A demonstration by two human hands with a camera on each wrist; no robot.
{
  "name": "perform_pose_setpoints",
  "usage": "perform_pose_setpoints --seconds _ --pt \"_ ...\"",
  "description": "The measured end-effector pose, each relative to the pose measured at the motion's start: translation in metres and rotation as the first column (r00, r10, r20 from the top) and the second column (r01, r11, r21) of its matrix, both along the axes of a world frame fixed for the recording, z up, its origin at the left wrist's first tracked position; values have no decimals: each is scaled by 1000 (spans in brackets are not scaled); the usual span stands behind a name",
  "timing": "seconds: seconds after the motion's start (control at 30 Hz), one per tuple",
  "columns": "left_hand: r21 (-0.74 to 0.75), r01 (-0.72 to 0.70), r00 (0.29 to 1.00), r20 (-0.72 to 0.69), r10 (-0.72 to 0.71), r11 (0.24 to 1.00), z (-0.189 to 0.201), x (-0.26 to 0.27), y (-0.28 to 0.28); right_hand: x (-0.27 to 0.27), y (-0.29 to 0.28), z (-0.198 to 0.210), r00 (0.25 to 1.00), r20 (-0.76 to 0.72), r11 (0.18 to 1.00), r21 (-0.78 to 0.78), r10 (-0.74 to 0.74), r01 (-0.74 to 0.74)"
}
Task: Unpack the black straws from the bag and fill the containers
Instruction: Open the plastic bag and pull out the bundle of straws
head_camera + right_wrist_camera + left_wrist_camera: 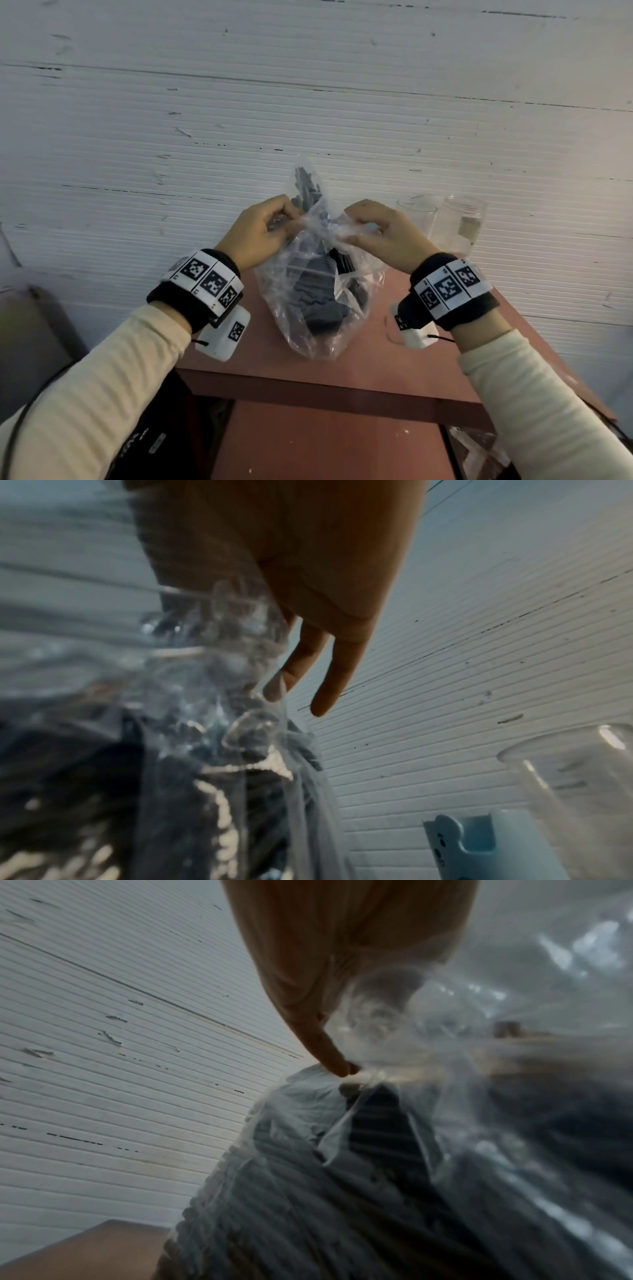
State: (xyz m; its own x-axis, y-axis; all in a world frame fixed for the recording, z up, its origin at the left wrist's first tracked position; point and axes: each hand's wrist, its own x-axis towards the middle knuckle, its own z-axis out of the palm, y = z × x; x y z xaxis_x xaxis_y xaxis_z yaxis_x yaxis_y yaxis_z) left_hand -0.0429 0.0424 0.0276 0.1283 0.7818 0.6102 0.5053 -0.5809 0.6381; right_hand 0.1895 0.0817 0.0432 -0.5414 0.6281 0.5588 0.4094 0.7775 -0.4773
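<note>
The left hand (255, 233) pinched the bunched neck of the clear plastic bag (318, 308), fingers curled on the film. The bag stood on the reddish table (404, 370), black straws (317, 294) packed inside. The right hand (383, 233) pinched the same neck. Two clear containers (459, 219) stood just right, against the wall.

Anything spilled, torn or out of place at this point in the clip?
Nothing stands out. The bag stands on the table with the black straws inside it, gripped at the top by the left hand and right hand. The containers stand upright and look empty.
</note>
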Motion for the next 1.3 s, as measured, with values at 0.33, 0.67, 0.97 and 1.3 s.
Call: perform_pose_setpoints --seconds 0.33,0.67,0.97,1.3 --pt "-117 4 992 123 11 993 0 1 12 -22 24 -5 988 7 933 -329 -153 146" --pt "-293 97 920 392 27 951 0 6 9 -8 25 -10 983 -182 935 -353 -31 -36" --pt "-258 -42 987 141 81 965 -12 -8 -4 38 -16 -18 991 -112 977 -208 -79 54" --pt "-402 -238 971 -80 224 884 -19 -3 -19 38 -35 -35 946 323 799 -571 7 189"
